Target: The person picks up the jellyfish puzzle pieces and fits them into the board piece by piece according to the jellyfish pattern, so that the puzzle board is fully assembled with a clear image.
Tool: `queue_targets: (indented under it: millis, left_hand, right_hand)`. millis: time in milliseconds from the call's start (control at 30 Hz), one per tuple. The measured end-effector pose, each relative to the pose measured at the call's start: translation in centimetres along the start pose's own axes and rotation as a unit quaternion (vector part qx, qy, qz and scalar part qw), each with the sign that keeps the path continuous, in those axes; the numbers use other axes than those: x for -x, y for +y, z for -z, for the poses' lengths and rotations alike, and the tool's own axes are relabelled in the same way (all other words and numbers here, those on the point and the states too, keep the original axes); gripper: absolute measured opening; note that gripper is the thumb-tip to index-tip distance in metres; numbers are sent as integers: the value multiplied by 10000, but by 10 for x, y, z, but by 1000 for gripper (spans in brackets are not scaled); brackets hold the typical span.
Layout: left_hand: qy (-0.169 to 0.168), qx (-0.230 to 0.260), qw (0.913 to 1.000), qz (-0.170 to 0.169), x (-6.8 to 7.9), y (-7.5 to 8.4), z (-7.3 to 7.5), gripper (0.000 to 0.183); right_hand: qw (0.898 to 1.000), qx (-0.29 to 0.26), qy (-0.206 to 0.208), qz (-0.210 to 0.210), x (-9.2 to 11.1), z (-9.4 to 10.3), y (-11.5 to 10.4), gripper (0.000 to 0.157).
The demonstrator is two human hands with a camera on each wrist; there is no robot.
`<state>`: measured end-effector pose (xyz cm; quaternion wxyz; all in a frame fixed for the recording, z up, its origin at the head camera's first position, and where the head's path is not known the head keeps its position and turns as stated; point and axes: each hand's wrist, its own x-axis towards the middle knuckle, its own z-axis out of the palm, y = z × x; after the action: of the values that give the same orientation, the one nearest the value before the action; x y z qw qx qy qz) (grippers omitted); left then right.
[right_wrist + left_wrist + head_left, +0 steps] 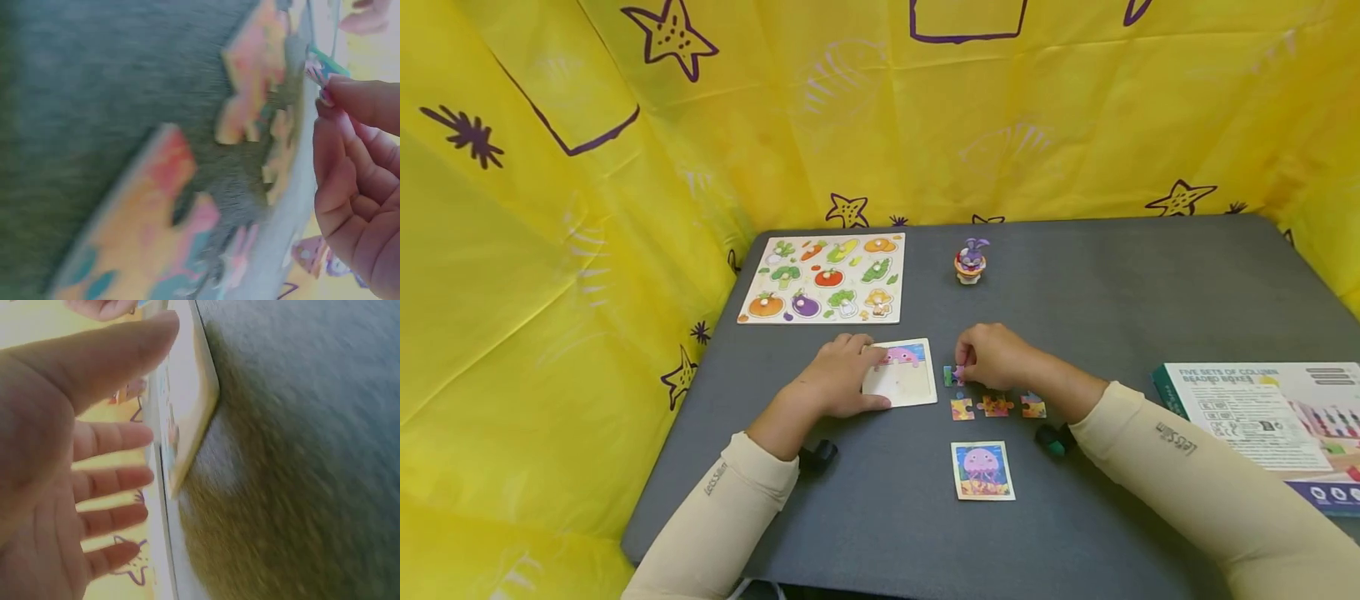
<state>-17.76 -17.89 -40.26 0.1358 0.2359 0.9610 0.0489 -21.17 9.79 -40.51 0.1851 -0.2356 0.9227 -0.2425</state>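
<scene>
My left hand [846,377] rests on the left side of a small pale puzzle tray [906,387], its fingers fairly straight in the left wrist view. Along the tray's top edge lie pieces showing a pink jellyfish head [901,356]; the lower part is bare board. Just right of the tray, my right hand [1000,358] pinches a purple-and-teal puzzle piece [319,67] between thumb and index finger, partly hidden by the fingertips. Below this hand lie loose jigsaw pieces [997,406] in orange, yellow and pink. A jellyfish picture card [982,472] lies nearer the front.
A vegetable peg board [829,277] lies at the back left. Behind the right hand stands a small purple rabbit figure [971,262]. A printed box [1262,417] occupies the right side of the dark table [1120,292]. Yellow cloth [925,125] hangs behind.
</scene>
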Motion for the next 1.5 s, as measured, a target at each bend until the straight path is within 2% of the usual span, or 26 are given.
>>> queue_targets:
  millis: [200, 433, 700, 933, 1100, 1267, 1500]
  left_hand:
    - [-19, 0, 9997, -240, 4, -10, -3, 74]
    - [-6, 62, 10000, -58, 5, -14, -1, 76]
    - [155, 236, 9995, 118, 2, -21, -1, 50]
    - [258, 191, 9993, 215, -7, -24, 1, 31]
    - [283, 156, 9990, 315, -15, -27, 0, 23]
    - [367, 195, 9986, 323, -20, -27, 0, 18]
    - [407, 110, 9988, 267, -21, -25, 1, 15]
  right_hand:
    - [9987, -492, 73, 138, -9, 3, -13, 13]
    - [9975, -564, 15, 432, -40, -16, -41, 10]
    - [9987, -403, -207, 231, -62, -35, -65, 6]
    - [9996, -70, -97, 254, -75, -38, -69, 4]
    - [10000, -46, -45, 69, -78, -34, -68, 4]
    - [10000, 27, -55, -77, -80, -34, -68, 5]
    - [9999, 166, -27, -10, -72, -23, -65, 6]
